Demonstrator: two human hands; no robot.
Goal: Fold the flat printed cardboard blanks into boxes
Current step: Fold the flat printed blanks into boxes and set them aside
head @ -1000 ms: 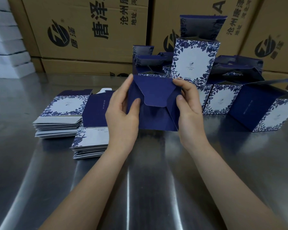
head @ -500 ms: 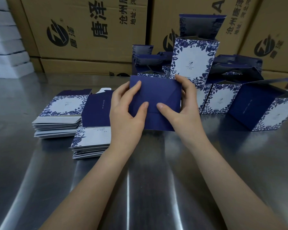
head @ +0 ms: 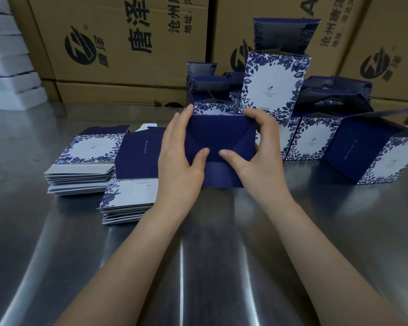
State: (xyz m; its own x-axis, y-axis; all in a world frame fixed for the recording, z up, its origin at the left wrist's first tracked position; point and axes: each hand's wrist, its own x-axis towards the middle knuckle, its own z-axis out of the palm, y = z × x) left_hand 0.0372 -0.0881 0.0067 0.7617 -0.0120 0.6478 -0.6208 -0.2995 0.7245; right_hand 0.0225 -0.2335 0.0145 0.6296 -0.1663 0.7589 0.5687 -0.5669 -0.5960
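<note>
Gripping blue box (head: 222, 135) at table (head: 198, 267) centre: left hand (head: 179, 165) from 9 o'clock, right hand (head: 262, 161) from 3, thumbs (head: 201, 154) pressed on folded flaps. Flat blanks (head: 80, 165) stacked at 9. At 12, cartons (head: 127, 74) printed "唐泽".

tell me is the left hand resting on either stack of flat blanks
No, the left hand grips the dark blue box instead.

Both bare forearms reach in from the near edge of the tabletop and converge toward its middle. Left hand (head: 179, 161): fingers extended upward along the left side of a box (head: 222, 130), thumb laid across its front face. Right hand (head: 260, 158): fingers curled over the box's upper right corner, thumb pressing the front. The two thumb tips lie close together, almost meeting.
</note>
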